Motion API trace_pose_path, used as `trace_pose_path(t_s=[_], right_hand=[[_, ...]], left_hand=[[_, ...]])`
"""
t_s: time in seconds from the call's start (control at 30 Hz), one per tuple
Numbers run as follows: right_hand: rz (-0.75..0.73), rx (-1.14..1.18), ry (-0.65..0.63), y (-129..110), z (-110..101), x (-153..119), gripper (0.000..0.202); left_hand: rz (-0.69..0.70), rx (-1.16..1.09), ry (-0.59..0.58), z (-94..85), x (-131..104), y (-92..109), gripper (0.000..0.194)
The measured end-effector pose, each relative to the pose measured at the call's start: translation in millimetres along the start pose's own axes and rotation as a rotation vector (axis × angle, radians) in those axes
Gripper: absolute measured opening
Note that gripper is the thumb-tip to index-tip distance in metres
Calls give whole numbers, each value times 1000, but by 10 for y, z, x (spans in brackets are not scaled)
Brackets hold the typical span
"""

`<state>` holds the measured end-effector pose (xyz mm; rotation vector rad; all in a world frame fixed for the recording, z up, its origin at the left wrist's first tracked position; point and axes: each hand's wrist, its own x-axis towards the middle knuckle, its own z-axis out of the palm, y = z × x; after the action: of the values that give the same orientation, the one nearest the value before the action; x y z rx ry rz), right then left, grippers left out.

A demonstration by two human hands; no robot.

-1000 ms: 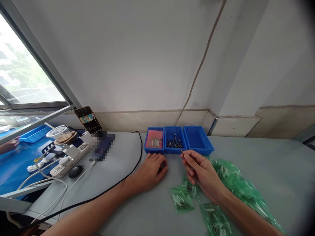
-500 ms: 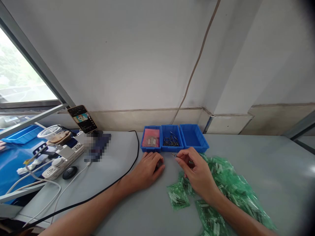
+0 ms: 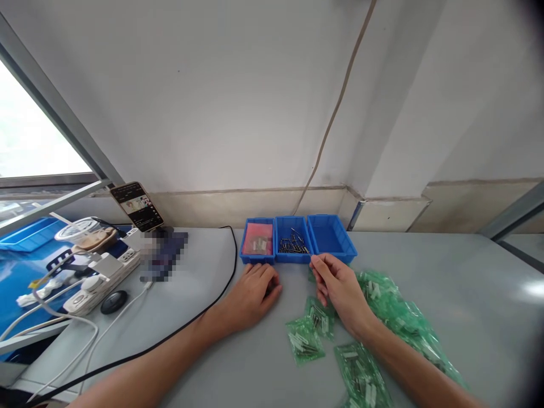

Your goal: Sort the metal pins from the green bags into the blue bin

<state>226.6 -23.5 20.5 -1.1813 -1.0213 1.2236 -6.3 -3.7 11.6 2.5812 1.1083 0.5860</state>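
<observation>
My right hand (image 3: 335, 283) is just in front of the blue bins, thumb and forefinger pinched on a thin metal pin; only its tip shows. My left hand (image 3: 257, 294) rests on the table with its fingers curled in, and what they may hold is hidden. Dark metal pins (image 3: 293, 243) lie loose in the middle blue bin (image 3: 293, 259). To its left, another blue bin (image 3: 258, 259) holds a pink bag (image 3: 258, 235). The right blue bin (image 3: 331, 235) has nothing visible inside. Small green bags of metal parts (image 3: 305, 340) lie below my right hand.
A large heap of green bags (image 3: 403, 317) spreads under and beyond my right forearm. A black cable (image 3: 170, 340) runs across the table by my left forearm. Further left are a phone (image 3: 136, 207), a power strip (image 3: 102, 283) and a black mouse (image 3: 114, 302).
My right hand has shifted slightly right and up, and the pin between its fingers now points up toward the bins. My left hand stays in place. The view has turned slightly.
</observation>
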Motion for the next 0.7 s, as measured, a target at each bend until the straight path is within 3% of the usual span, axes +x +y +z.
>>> trace_pose_path(t_s=[0.47, 0.6, 0.7], right_hand=[[-72, 14, -35, -34, -30, 26, 53], [-133, -221, -35, 11, -52, 15, 41], [-321, -529, -124, 18, -56, -17, 29]], left_hand=[[21, 65, 4, 18, 0, -13, 18], [24, 72, 4, 20, 1, -20, 19], [9, 66, 14, 19, -3, -17, 19]])
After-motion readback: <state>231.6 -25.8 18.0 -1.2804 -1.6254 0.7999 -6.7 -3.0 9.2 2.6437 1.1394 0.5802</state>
